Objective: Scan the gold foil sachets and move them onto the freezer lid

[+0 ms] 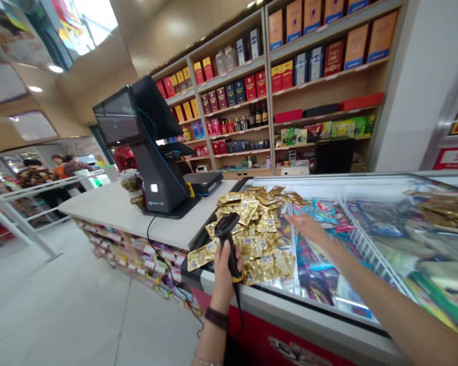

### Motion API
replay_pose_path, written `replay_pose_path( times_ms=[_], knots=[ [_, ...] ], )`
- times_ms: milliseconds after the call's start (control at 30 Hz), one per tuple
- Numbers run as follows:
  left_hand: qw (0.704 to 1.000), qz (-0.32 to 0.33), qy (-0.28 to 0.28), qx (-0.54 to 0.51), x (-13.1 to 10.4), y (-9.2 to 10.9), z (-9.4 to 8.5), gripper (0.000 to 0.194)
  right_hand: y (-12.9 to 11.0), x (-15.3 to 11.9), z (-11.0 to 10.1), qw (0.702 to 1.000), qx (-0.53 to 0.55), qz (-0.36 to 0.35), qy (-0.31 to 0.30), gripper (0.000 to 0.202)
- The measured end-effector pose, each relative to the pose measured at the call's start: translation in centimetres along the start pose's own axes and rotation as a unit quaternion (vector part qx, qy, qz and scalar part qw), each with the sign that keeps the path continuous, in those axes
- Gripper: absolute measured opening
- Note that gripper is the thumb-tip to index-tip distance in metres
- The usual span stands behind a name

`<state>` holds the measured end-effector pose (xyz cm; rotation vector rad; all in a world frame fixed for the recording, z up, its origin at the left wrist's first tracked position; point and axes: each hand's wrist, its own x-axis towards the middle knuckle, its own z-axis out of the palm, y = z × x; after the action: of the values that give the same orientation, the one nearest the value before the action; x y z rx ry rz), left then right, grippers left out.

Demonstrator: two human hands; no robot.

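My left hand [224, 267] is closed around the handle of a black barcode scanner [226, 226], its head up and its cable hanging below. Under and behind the scanner lies a heap of gold foil packets [252, 244], spread over the corner of a glass-topped chest freezer [275, 295]. My right hand [307, 226] reaches in from the right, fingers stretched toward the heap's right edge. No packet shows in that hand, and its fingers are slightly blurred. One gold packet [202, 255] juts out on the left, past the freezer's edge.
A point-of-sale terminal [156, 162] stands on the white counter [99, 203], beside a flat black box [204, 182]. Colourful packages [320, 211] and a white wire divider [374, 249] show through the freezer glass. Shelves [236, 107] of boxes line the back. People [36, 175] stand far left beyond a railing.
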<state>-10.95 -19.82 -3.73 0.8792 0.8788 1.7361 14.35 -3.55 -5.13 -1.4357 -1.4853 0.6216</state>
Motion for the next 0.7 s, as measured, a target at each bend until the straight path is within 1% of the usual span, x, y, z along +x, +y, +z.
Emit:
replay_pose_path(
  times_ms=[100,167,233,300,367,433,500,567,633,700],
  knots=[
    [1.000,0.004,-0.002,0.010,-0.1,-0.2,0.1,0.057,-1.7,-1.2,3.6,0.996,-0.079,0.030,-0.009,0.054],
    [1.000,0.002,-0.007,0.015,-0.3,-0.3,0.1,0.054,-2.6,-1.6,5.1,0.994,-0.104,0.038,-0.007,0.050],
    [1.000,-0.001,-0.014,0.019,-0.4,-0.3,0.0,0.053,-3.0,-1.6,5.9,0.994,-0.105,0.043,-0.008,0.040],
    [1.000,-0.004,-0.018,0.024,-0.4,-0.5,-0.1,0.053,-2.8,-1.3,5.8,0.995,-0.086,0.049,-0.007,0.031],
    [0.999,-0.003,-0.023,0.026,-0.4,-0.6,-0.3,0.053,-2.0,-0.8,4.9,0.997,-0.047,0.057,-0.001,0.026],
    [0.999,-0.003,-0.030,0.030,-0.3,-0.7,-0.4,0.053,-0.7,-0.2,3.1,0.997,0.004,0.071,0.020,0.018],
    [0.999,-0.002,-0.032,0.037,-0.3,-0.7,-0.3,0.053,0.9,0.1,0.7,0.992,0.069,0.088,0.051,0.014],
    [0.999,-0.002,-0.030,0.042,-0.2,-0.7,-0.1,0.053,2.5,-0.1,-2.1,0.982,0.144,0.100,0.076,0.020],
    [0.999,-0.001,-0.033,0.040,-0.2,-0.8,0.4,0.054,3.9,-0.5,-4.9,0.968,0.214,0.100,0.087,0.021],
    [0.998,-0.009,-0.046,0.035,-0.4,-1.3,1.3,0.053,5.1,-1.1,-7.5,0.956,0.263,0.091,0.088,0.019]
  ],
)
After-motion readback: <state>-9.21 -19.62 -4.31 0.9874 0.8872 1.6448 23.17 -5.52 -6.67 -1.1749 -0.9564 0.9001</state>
